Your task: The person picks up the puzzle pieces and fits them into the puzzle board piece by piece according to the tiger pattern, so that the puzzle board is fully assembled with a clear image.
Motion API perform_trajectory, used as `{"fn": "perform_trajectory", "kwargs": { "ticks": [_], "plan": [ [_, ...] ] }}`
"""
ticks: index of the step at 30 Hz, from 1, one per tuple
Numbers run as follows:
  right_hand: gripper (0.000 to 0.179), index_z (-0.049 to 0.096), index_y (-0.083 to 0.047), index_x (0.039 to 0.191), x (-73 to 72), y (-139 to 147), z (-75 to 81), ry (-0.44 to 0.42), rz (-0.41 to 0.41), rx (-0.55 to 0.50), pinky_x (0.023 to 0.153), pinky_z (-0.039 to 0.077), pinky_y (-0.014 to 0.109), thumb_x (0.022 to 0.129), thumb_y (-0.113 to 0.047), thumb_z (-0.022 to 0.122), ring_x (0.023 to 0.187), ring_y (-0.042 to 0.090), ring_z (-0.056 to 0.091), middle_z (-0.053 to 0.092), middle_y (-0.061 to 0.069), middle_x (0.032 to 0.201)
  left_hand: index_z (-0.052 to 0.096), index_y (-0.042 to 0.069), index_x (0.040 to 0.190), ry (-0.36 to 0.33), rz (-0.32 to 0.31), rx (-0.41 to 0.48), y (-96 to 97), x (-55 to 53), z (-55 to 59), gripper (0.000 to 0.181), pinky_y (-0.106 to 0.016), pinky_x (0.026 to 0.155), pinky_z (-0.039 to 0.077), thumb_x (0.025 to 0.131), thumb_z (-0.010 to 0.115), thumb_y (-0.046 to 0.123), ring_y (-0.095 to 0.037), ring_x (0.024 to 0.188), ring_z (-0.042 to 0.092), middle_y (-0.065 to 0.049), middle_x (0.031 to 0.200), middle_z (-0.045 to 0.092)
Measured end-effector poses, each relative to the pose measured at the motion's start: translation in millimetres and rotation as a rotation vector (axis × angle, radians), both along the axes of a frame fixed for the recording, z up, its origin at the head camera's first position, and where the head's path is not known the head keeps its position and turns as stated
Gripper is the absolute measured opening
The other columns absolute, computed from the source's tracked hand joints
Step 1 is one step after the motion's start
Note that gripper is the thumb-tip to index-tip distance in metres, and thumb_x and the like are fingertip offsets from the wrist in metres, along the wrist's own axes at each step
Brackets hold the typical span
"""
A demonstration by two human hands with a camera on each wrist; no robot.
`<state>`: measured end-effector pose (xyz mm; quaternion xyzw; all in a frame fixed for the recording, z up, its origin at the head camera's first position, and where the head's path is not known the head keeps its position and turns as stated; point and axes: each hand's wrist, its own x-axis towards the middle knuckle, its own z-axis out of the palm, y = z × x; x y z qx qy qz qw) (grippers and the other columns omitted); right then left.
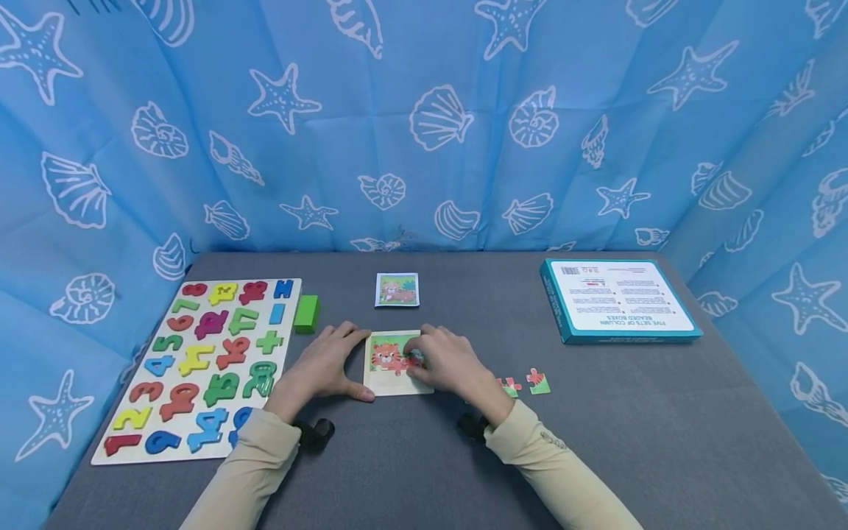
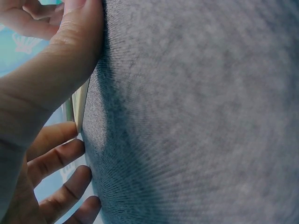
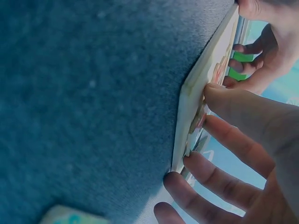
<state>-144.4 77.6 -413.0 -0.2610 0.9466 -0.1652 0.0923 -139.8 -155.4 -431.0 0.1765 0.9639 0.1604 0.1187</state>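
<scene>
A square puzzle tray (image 1: 387, 384) with a pale rim lies between the two hands, a partly assembled tiger picture (image 1: 386, 355) in its upper part. The left hand (image 1: 329, 362) touches the tray's left side, thumb at the near corner and index finger at the far one, the other fingers spread on the cloth. Over the tray's right half, the right hand (image 1: 450, 361) pinches a red-and-green puzzle piece (image 1: 415, 358) between thumb and fingers, partly hidden by them. Right of that hand lie loose puzzle pieces (image 1: 538, 381), some half covered by the wrist.
A number board (image 1: 149, 397) with coloured numerals fills the left side, a green block (image 1: 307, 314) by its edge. A small picture card (image 1: 397, 290) lies beyond the tray. At the right back is a teal-edged box (image 1: 623, 302). A blue shell-patterned curtain (image 1: 424, 147) surrounds the grey table.
</scene>
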Motion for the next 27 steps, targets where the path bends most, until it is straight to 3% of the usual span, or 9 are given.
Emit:
{"fn": "perform_trajectory", "kwargs": {
  "ticks": [27],
  "plan": [
    [0.023,0.078,-0.015,0.114,-1.1,3.0,-3.3,0.017,0.004,-0.037,0.057,0.043,0.034,0.091,-0.022,0.078,0.074,0.018,0.051,0.067,0.007,0.100,0.048,0.011,0.151,0.005,-0.012,0.006,-2.0,-1.0,-2.0,0.108,-0.055,0.101,0.048,0.066,0.090,0.062,-0.032,0.122,0.050,-0.012,0.145,0.052]
  ]
}}
